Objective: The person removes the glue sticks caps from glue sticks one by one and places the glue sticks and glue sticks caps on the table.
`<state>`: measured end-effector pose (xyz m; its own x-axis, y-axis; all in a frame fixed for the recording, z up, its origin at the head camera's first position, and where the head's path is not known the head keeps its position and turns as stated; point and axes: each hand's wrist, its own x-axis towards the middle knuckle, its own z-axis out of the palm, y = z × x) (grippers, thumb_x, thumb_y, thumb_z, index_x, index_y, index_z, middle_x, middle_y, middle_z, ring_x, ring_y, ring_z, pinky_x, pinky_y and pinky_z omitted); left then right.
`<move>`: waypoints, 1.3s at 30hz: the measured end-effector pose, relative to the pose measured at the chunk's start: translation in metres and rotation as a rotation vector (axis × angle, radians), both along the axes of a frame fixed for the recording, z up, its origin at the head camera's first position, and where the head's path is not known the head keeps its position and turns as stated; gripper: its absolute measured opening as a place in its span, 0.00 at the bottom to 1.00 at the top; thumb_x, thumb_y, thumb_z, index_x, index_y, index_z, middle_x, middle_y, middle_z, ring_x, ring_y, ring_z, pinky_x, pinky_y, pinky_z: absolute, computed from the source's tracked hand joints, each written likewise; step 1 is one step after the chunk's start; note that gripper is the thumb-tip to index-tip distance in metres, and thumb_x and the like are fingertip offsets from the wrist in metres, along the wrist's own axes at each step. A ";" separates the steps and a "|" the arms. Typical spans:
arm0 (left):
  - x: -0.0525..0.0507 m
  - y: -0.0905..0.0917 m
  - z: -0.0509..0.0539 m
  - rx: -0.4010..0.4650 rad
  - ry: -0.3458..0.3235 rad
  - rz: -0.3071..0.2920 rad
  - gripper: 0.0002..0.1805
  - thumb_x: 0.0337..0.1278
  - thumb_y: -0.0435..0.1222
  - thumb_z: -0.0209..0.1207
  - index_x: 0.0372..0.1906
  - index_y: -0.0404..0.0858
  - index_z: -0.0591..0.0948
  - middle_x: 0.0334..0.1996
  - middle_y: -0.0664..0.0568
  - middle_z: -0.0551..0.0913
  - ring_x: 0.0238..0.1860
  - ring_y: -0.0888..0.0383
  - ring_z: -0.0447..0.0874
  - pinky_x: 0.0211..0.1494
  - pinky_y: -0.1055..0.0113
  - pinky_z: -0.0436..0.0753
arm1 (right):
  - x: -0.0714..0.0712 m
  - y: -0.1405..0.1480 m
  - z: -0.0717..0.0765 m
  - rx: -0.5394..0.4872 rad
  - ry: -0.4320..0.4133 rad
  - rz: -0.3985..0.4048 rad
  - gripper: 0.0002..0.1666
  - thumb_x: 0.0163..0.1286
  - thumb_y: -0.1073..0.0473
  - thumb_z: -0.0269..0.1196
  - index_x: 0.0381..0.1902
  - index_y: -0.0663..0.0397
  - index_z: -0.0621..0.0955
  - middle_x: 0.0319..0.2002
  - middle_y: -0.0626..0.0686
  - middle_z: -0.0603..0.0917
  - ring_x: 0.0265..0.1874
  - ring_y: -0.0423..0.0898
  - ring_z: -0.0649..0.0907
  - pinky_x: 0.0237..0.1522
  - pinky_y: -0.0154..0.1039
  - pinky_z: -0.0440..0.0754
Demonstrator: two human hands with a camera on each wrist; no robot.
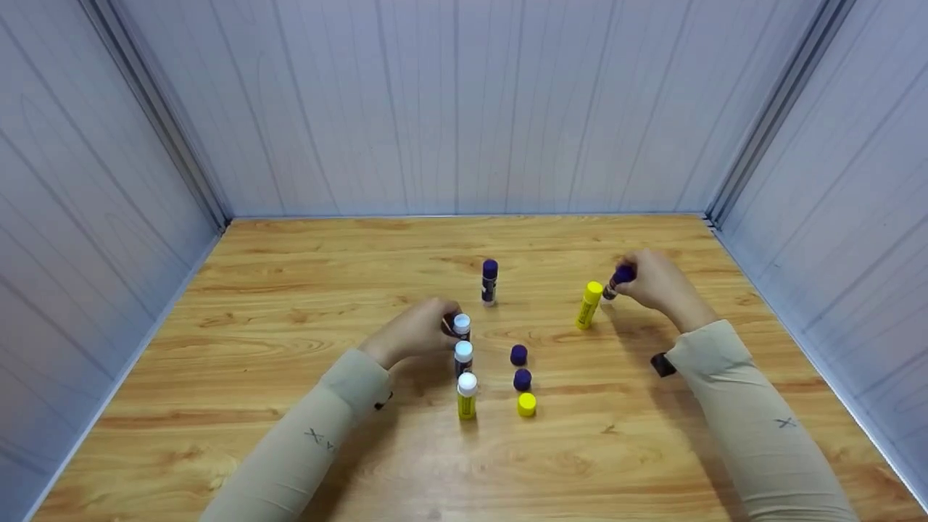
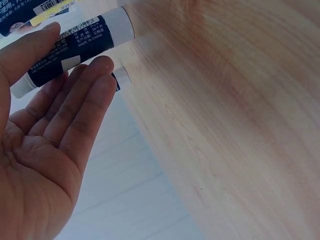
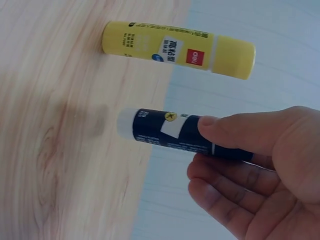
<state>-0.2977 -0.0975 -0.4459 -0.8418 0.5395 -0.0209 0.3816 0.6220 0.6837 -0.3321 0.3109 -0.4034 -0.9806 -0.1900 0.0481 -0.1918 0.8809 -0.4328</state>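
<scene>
My right hand (image 1: 658,286) pinches a dark blue glue stick (image 3: 167,131) near its purple cap. The stick is tilted, its pale base close to the tabletop. Beside it a capped yellow glue stick (image 1: 589,306) stands upright. My left hand (image 1: 417,332) has its thumb and fingers around an uncapped dark blue glue stick (image 2: 75,50) with a white top. That stick is the farthest in a row with another uncapped dark blue stick (image 1: 463,360) and an uncapped yellow stick (image 1: 467,399). In the head view my left fingers are partly hidden.
Two purple caps (image 1: 518,354) and a yellow cap (image 1: 526,404) lie in a line right of the row. A capped dark blue glue stick (image 1: 489,283) stands farther back. Pale panel walls (image 1: 464,109) enclose the wooden tabletop (image 1: 326,268) behind and at both sides.
</scene>
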 end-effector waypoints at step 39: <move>0.018 0.006 0.064 -0.182 0.581 0.033 0.33 0.74 0.52 0.67 0.72 0.37 0.77 0.66 0.42 0.83 0.57 0.45 0.89 0.58 0.48 0.90 | 0.043 -0.083 0.013 -0.673 0.384 0.198 0.14 0.69 0.72 0.74 0.50 0.70 0.85 0.43 0.62 0.89 0.38 0.36 0.87 0.46 0.27 0.86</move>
<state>-0.2799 -0.0917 -0.3815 -0.7595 0.5435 0.3574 0.6386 0.7276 0.2506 -0.2889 0.2279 -0.3906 -0.8236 -0.1687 0.5415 -0.5605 0.3878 -0.7317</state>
